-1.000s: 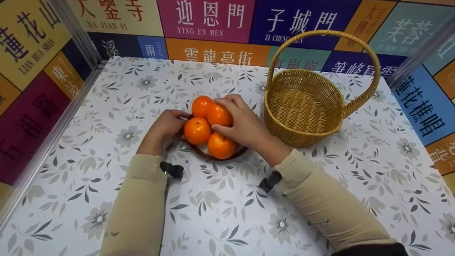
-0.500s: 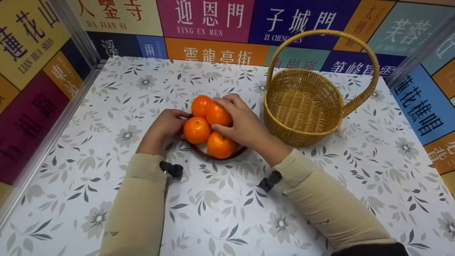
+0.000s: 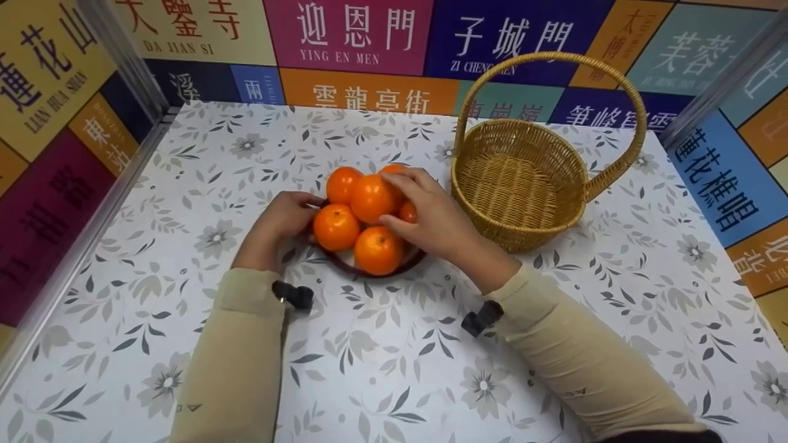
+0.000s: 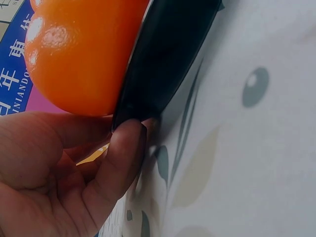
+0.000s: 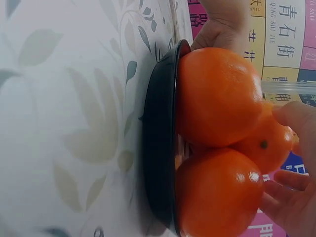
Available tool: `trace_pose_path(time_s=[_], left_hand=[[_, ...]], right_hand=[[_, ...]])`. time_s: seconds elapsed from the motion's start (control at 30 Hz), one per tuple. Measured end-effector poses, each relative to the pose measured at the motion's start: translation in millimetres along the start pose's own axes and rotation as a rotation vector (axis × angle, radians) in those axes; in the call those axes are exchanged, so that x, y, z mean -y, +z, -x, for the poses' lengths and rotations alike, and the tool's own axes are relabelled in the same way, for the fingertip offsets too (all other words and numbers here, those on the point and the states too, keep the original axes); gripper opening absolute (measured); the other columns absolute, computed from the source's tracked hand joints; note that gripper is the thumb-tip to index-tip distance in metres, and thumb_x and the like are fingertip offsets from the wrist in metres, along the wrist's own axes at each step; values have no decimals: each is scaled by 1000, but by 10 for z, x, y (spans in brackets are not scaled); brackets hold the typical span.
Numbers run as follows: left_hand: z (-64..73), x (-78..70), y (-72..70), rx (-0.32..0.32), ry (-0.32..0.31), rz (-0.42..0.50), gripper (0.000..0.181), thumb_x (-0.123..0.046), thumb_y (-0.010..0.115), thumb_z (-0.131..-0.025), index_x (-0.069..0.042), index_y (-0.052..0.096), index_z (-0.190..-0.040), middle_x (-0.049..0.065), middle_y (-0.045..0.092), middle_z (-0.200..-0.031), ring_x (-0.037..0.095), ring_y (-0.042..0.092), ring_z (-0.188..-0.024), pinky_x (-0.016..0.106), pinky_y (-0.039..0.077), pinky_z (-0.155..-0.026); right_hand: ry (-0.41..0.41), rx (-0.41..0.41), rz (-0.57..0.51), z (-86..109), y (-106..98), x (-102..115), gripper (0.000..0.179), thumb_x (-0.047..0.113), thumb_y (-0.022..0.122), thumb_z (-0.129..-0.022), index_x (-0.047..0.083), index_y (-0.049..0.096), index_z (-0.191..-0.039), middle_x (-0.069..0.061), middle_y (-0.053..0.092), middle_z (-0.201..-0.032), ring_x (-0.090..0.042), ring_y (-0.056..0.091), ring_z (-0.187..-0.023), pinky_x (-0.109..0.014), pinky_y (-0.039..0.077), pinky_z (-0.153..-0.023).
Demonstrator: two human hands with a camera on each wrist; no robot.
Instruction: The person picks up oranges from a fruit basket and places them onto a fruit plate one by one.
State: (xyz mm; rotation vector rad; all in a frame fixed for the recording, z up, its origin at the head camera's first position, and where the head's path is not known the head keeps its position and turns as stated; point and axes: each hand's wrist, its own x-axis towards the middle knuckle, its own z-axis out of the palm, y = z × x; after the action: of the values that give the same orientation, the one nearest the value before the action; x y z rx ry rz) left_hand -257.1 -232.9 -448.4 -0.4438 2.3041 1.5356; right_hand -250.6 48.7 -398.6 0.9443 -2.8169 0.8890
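Several oranges are heaped in a shallow dark bowl (image 3: 352, 271), its outside nearly black in the left wrist view. My left hand (image 3: 285, 218) pinches the bowl's left edge, thumb (image 4: 123, 153) against the outer wall and fingers partly hidden below the orange (image 4: 86, 54). One orange (image 3: 374, 198) rests on top of the others. My right hand (image 3: 440, 215) is at this orange's right side, thumb and fingers spread apart with the fingertips right at its skin. In the right wrist view, the top orange (image 5: 264, 133) shows behind two front oranges, with the right thumb and bent fingers beside it.
A golden wicker basket (image 3: 523, 237) with a tall looped handle (image 3: 637, 111) stands right of the bowl, close behind my right hand; only its woven bottom shows inside. The table has a white leaf-patterned cover (image 3: 381, 381). Printed panels (image 3: 369, 89) wall off the back and sides.
My right hand has loosened and drawn slightly right off the top orange, uncovering more oranges behind it. My left hand keeps its hold on the bowl. The view has shifted a little.
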Motion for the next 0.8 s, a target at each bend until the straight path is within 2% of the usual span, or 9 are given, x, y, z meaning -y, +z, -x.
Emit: trace_pose_path(time_s=[0.1,0.2,0.27,0.37,0.43,0.53,0.67,0.8], left_hand=[[1,10,-15,0,10,-6,35,-15,60,-100,-12,67,-135,11,60,-133,23,63,-93,29,57,-75],[6,17,-32,-9,56,-81,36,-14,57,-100,-11,68,-135,12,62,-132,24,62,-99,28,54,-79],[9,25,-40,-11,80,-119,38,-14,56,-100,-10,67,-135,13,64,-131,25,60,-103,29,51,-84],[13,34,-44,-11,98,-146,39,-14,56,-99,-9,67,-136,13,65,-130,26,60,-105,30,50,-88],[16,40,-44,-4,96,-135,39,-13,56,-98,-9,67,-136,13,65,-129,26,60,-106,31,50,-89],[31,43,-54,18,65,-79,40,-13,58,-97,-10,67,-136,12,65,-130,26,60,-108,32,50,-93],[58,44,-109,38,27,-28,40,-14,60,-96,-12,66,-136,9,66,-130,26,60,-112,36,49,-100],[67,49,-169,15,75,-147,43,-11,55,-94,-10,67,-135,12,68,-127,27,61,-110,40,47,-105]], right_hand=[[-8,-18,-5,67,-65,-24,63,42,72,-96,23,51,-153,-5,50,-150,-27,53,-137,-47,44,-116],[-27,-42,-22,153,-141,-70,60,37,72,-97,19,53,-151,-7,52,-149,-27,53,-137,-47,44,-116],[-46,-61,-29,224,-196,-114,57,34,72,-98,17,55,-150,-7,53,-147,-27,58,-126,-46,47,-110],[-65,-104,-30,350,-289,-201,54,32,72,-98,16,57,-148,-6,55,-146,-25,60,-122,-44,48,-108],[-72,-139,-33,450,-364,-266,52,29,73,-98,16,58,-146,-5,56,-145,-24,60,-123,-43,48,-108],[-80,-206,-35,599,-482,-372,50,24,74,-97,15,60,-144,-6,59,-143,-24,57,-134,-43,45,-115],[-80,-306,-21,776,-625,-527,47,17,74,-96,12,63,-142,-7,62,-140,-24,60,-129,-39,47,-111],[-97,-402,-7,922,-743,-699,44,9,74,-94,7,65,-138,-10,64,-137,-20,62,-117,-23,49,-100]])
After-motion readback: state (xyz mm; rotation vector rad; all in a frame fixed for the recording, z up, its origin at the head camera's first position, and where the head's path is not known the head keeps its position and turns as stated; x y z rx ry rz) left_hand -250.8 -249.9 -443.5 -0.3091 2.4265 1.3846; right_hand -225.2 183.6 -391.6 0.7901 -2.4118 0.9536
